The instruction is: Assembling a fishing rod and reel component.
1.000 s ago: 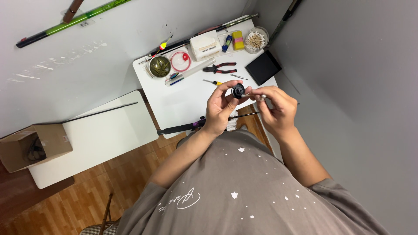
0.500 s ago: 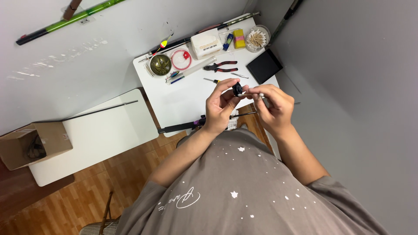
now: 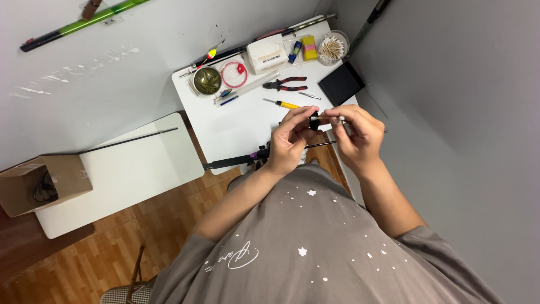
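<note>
Currently my left hand (image 3: 289, 141) grips a small black round part (image 3: 314, 121) above the white desk (image 3: 236, 126); my right hand (image 3: 357, 135) pinches a thin stick (image 3: 336, 119) against it. Work appears mid-way; pliers (image 3: 286, 84) and yellow screwdriver (image 3: 283, 103) lie untouched

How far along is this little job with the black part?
Tools are laid out: red-handled pliers and a yellow-handled screwdriver lie on the white table. In hand: left hand and right hand pinch a small black part. How much remains isn't visible.
</note>
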